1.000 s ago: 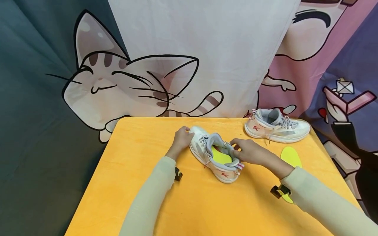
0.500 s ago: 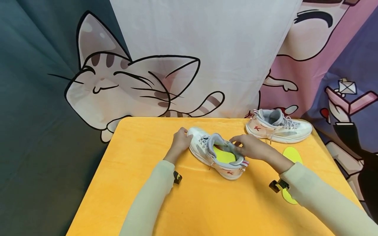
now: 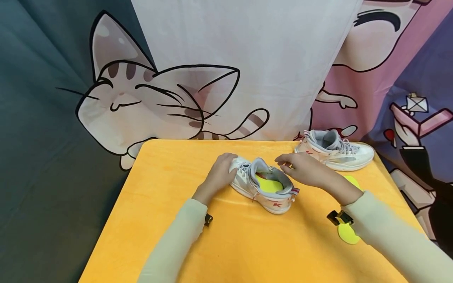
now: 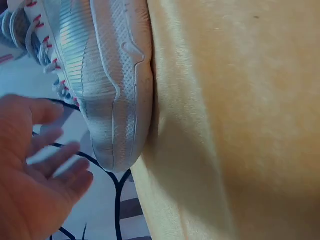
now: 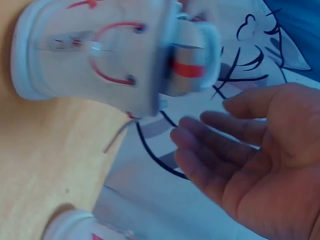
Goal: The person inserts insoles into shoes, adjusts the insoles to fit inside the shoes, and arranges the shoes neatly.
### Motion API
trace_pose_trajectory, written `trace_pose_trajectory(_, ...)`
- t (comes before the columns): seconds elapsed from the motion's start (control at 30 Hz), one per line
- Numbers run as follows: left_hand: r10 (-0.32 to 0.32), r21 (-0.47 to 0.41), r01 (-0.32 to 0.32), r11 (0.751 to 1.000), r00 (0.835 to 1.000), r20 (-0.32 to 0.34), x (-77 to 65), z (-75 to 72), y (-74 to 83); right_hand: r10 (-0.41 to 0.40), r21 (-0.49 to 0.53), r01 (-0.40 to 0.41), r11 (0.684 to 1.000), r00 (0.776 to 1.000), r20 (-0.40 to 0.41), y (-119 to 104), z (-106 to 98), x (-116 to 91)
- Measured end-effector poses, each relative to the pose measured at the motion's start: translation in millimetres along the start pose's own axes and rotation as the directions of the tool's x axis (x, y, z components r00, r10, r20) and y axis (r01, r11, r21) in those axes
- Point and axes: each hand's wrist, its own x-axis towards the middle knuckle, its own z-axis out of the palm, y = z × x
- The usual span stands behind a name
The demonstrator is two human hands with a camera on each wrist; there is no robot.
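A white sneaker point(image 3: 275, 205) with grey laces and lining stands at the middle of the table, toe pointing to the far left. Inside it lies a yellow-green insole point(image 3: 269, 185). My left hand point(image 3: 218, 173) is over the toe in the head view; the left wrist view has the fingers loosely bent beside the sneaker point(image 4: 112, 90), with a gap between. My right hand point(image 3: 305, 168) hovers just right of the collar, fingers slightly bent and holding nothing. The right wrist view puts this hand point(image 5: 250, 155) apart from the heel with its red-striped pull tab point(image 5: 187, 69).
The matching sneaker point(image 3: 348, 158) stands at the table's back right corner. A second yellow-green insole point(image 3: 348, 234) lies on the right, partly hidden under my right forearm. The yellow table point(image 3: 247, 247) ends at a printed cloth backdrop point(image 3: 247, 35).
My right hand has come off the sneaker's collar and risen slightly. My left hand has shifted from the toe's side to over it. The sneaker turned and slid a little rightward.
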Motion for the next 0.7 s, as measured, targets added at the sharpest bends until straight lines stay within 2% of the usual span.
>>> trace_pose_trajectory(0.07, 0.060, 0.003, -0.060, 0.998, 0.997, 0.058, -3.7, -0.5, 1.8, -0.021, 0.020, 0.021, 1.000, 0.999, 0.024, -5, -7, -3)
trace_pose_trajectory(0.13, 0.093, 0.005, -0.094, 0.996, 0.990, 0.108, -7.3, -0.3, 3.1, -0.041, 0.046, 0.037, 0.998, 0.997, 0.071, -8, -12, -5)
trace_pose_trajectory(0.27, 0.105, -0.006, -0.105, 0.994, 0.981, 0.162, -14.1, -1.0, 5.0, -0.077, 0.103, 0.059, 0.993, 0.979, 0.190, -15, -17, -4)
trace_pose_trajectory(0.37, 0.096, -0.027, -0.093, 0.995, 0.980, 0.172, -18.2, -1.0, 6.3, -0.108, 0.131, 0.072, 0.989, 0.950, 0.293, -19, -15, 1)
trace_pose_trajectory(0.47, 0.098, -0.038, -0.093, 0.995, 0.982, 0.161, -20.8, 1.2, 8.0, -0.112, 0.163, 0.050, 0.985, 0.912, 0.395, -23, -11, 7)
trace_pose_trajectory(0.57, 0.114, -0.025, -0.112, 0.993, 0.982, 0.154, -22.5, 5.0, 9.8, -0.105, 0.153, 0.035, 0.988, 0.875, 0.474, -28, -5, 15)
trace_pose_trajectory(0.7, 0.142, -0.003, -0.143, 0.990, 0.979, 0.149, -22.9, 9.7, 11.4, -0.113, 0.092, 0.075, 0.993, 0.833, 0.541, -35, 4, 26)
